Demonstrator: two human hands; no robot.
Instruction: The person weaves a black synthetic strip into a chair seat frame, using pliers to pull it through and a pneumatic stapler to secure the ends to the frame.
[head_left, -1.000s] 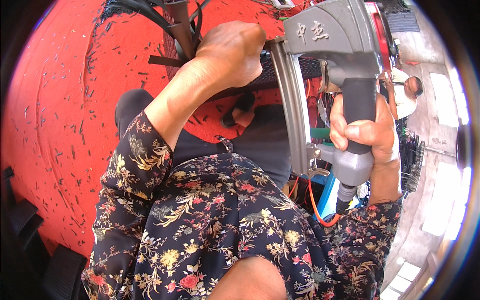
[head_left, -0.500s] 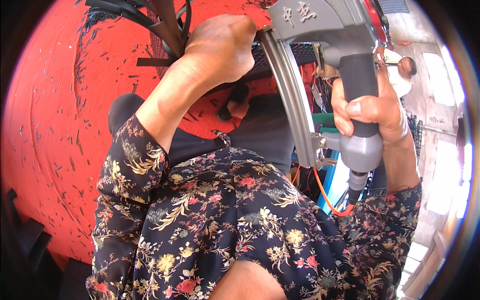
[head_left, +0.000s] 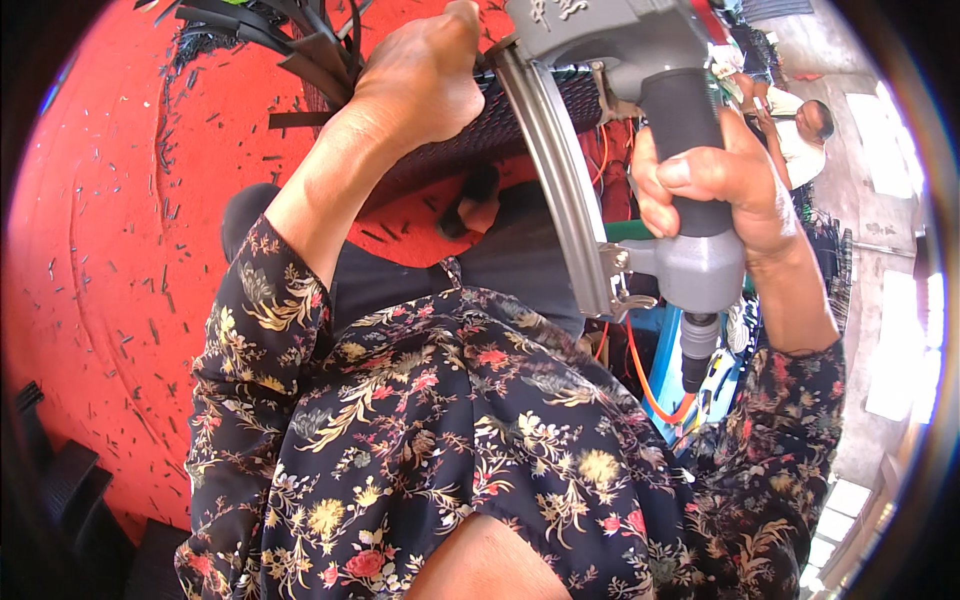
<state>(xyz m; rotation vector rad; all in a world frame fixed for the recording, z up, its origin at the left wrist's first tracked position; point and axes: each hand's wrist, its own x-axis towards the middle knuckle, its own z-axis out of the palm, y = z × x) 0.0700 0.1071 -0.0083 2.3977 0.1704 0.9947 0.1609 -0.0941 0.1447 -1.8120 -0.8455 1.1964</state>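
Note:
My right hand (head_left: 715,180) is wrapped round the black grip of a grey air staple gun (head_left: 690,270), with its long metal magazine (head_left: 555,180) slanting down on the left. An orange air hose (head_left: 645,375) loops beneath the handle. On the left, my left hand (head_left: 425,80) is closed, knuckles up, beside the gun's front end. Its fingertips are hidden, so what they hold cannot be made out. Flat black strips (head_left: 310,60) stick out next to that hand. A dark woven piece (head_left: 440,160) lies under the hand and the gun.
Red floor covering (head_left: 110,250) spreads on the left, littered with short black offcuts. Dark ridged pieces (head_left: 75,490) stand at the lower left. A light blue surface (head_left: 665,370) with small items is behind the hose. Another person (head_left: 800,135) is at the far right.
The staple gun and my right hand have moved up and to the left in the picture. My left hand has shifted slightly the same way, still closed.

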